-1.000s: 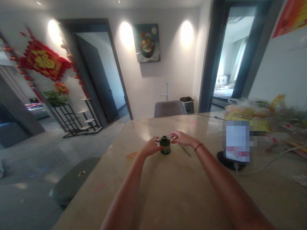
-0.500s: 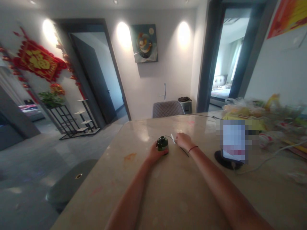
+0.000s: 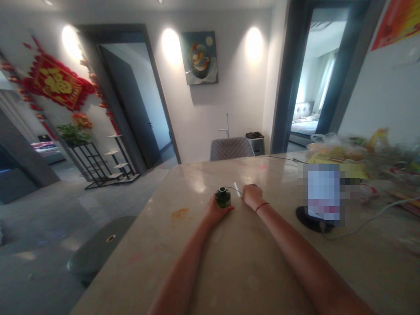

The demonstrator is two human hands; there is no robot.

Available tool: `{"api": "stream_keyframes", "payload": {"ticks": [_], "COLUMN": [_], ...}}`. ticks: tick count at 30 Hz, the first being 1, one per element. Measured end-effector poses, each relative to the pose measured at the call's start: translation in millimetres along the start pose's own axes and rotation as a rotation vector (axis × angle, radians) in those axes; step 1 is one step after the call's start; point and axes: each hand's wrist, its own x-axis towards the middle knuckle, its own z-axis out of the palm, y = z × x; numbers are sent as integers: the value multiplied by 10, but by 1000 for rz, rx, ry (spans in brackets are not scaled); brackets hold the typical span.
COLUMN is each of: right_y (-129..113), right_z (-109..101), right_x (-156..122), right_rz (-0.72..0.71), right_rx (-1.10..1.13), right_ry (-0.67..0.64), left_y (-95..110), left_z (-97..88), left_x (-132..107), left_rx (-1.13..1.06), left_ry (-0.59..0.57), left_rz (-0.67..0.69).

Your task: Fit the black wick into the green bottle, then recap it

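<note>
My left hand (image 3: 214,211) is wrapped round a small dark green bottle (image 3: 223,198), which stands upright on the table with its narrow mouth uncovered. To its right, my right hand (image 3: 252,195) is closed, fingers curled down close to the tabletop. A bit of something dark (image 3: 254,186) shows at that hand's far side; its kind is unclear. A short white stick (image 3: 237,189) lies between the hands, by the right fingertips. From near the bottle, a thin dark strand (image 3: 233,190) runs to the right fingers, where its other end is hidden.
The pale stone table (image 3: 183,262) fills the foreground. A blurred-out screen (image 3: 323,190) stands on a black round base (image 3: 311,219) at right, with a white cable (image 3: 370,225). Behind it are bags and clutter (image 3: 344,151). A grey chair (image 3: 231,149) faces me; a stool (image 3: 95,245) is at left.
My right hand has shifted slightly right and curled over more. The strand's lower end, seen below that hand before, no longer shows. My left hand stays round the bottle.
</note>
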Motion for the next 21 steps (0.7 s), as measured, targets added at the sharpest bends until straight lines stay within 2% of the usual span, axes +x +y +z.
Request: {"api": "stream_keyframes", "payload": {"ticks": [3,5,9,11,13,15,17,21], "right_y": [53,82,48,-8,-64,-103,-120,-133], "right_z": [-91,-177,-348,-412,-451,-463,-451,-382], "right_x": [35,68,116,123,124,123,124,124], "right_rz": [26,-26,-94,-92,-116,-154,-189,-184], "right_rx": [166,364,961,1276,1490,1565,1526,1392], "right_ry": [40,64,130,210,327,443,511,464], "left_y": [9,12,41,62,79,91,96,96], "left_z": [-7,-17,-39,-43,-41,-35,-30,-24], "left_x": [-24,-50,-125,-159,-179,-189,-194,-202], "left_rx": [71,101,196,254,310,351,359,322], "left_ry": [-6,-17,-55,-89,-125,-147,-163,-175], "left_rz": [2,-9,-2,-7,-19,-29,-28,1]}}
